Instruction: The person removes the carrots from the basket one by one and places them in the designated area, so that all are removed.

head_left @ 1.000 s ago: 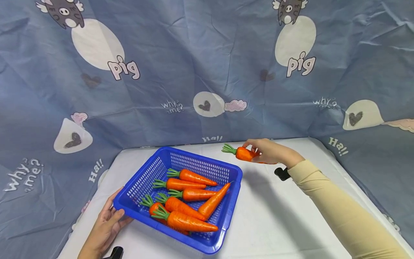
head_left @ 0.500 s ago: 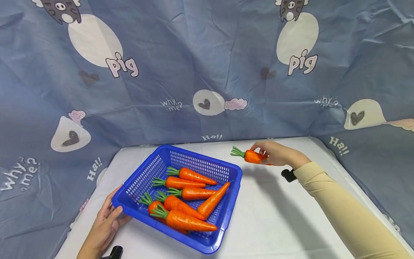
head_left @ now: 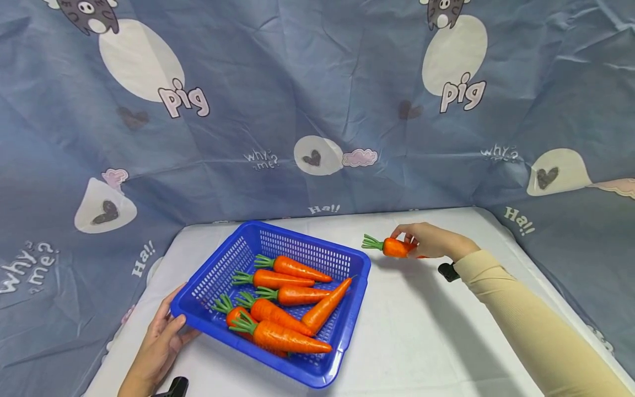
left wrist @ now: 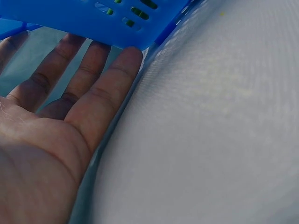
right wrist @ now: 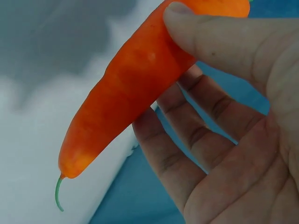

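Observation:
My right hand (head_left: 431,241) pinches an orange carrot (head_left: 395,247) with a green leafy top, over the right part of the white table. In the right wrist view the thumb lies on one side of the carrot (right wrist: 126,84) and the fingertips on the other; its thin green tip points down. The left hand (head_left: 161,342) is at the left corner of a blue plastic basket (head_left: 270,371), its fingers fairly straight and touching the basket wall (left wrist: 70,21). Several carrots, such as a front one (head_left: 290,337) and a slanted one (head_left: 324,307), lie in the basket.
The white-covered table (head_left: 397,342) extends to the right of the basket. Behind it hangs a blue-grey printed cloth (head_left: 258,82), which also runs along both sides. A black camera mount (head_left: 448,271) sits at the right wrist.
My right hand has moved rightward with the carrot, away from the basket, and slightly lower toward the table. The left hand stays at the basket's corner. The carrots in the basket lie as before.

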The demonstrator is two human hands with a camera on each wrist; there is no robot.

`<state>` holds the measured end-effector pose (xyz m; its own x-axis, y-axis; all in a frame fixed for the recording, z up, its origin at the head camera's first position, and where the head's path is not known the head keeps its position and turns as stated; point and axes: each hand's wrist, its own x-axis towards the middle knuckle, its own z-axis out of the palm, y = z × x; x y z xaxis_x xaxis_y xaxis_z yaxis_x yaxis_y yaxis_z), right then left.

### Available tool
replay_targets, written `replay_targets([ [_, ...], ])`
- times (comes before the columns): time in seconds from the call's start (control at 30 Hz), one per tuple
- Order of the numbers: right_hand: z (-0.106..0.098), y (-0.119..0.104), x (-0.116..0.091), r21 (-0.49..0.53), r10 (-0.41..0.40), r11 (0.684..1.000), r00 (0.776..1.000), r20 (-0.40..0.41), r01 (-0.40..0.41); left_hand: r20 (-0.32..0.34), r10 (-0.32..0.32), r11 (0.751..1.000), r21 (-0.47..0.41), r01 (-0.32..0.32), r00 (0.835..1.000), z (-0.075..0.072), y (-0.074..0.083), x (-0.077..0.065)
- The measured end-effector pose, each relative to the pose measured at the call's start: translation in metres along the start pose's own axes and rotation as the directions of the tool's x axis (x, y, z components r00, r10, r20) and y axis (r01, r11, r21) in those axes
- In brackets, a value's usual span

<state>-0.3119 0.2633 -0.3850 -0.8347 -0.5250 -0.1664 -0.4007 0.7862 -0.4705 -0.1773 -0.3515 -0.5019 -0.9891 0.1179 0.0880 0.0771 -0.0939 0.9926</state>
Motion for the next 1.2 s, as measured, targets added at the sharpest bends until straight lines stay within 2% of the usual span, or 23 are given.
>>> replay_targets([
  [0.23, 0.009, 0.012, 0.003, -0.017, 0.044, 0.999, 0.998, 0.033, -0.043, 0.002, -0.004, 1.000, -0.005, 0.004, 1.000, -0.002, -0.002, 0.000],
  [0.43, 0.017, 0.016, 0.005, 0.015, 0.081, 0.997, 0.995, 0.061, -0.082, -0.002, -0.017, 1.000, -0.007, 0.017, 1.000, -0.002, -0.003, 0.000],
  [0.73, 0.025, 0.022, 0.007, -0.001, 0.125, 0.992, 0.988, 0.093, -0.125, -0.015, -0.024, 1.000, 0.002, 0.024, 1.000, 0.000, 0.000, 0.000],
  [0.87, 0.028, 0.026, 0.009, 0.016, 0.153, 0.988, 0.984, 0.093, -0.155, -0.009, -0.021, 1.000, -0.002, 0.021, 1.000, 0.000, 0.000, 0.000],
  [1.03, 0.030, 0.029, 0.012, 0.028, 0.148, 0.988, 0.985, 0.084, -0.150, 0.009, -0.007, 1.000, -0.019, 0.007, 1.000, 0.000, 0.001, 0.000],
  [1.2, 0.029, 0.028, 0.011, 0.032, 0.162, 0.986, 0.983, 0.083, -0.165, 0.000, -0.006, 1.000, -0.008, 0.006, 1.000, 0.001, 0.002, 0.000],
])
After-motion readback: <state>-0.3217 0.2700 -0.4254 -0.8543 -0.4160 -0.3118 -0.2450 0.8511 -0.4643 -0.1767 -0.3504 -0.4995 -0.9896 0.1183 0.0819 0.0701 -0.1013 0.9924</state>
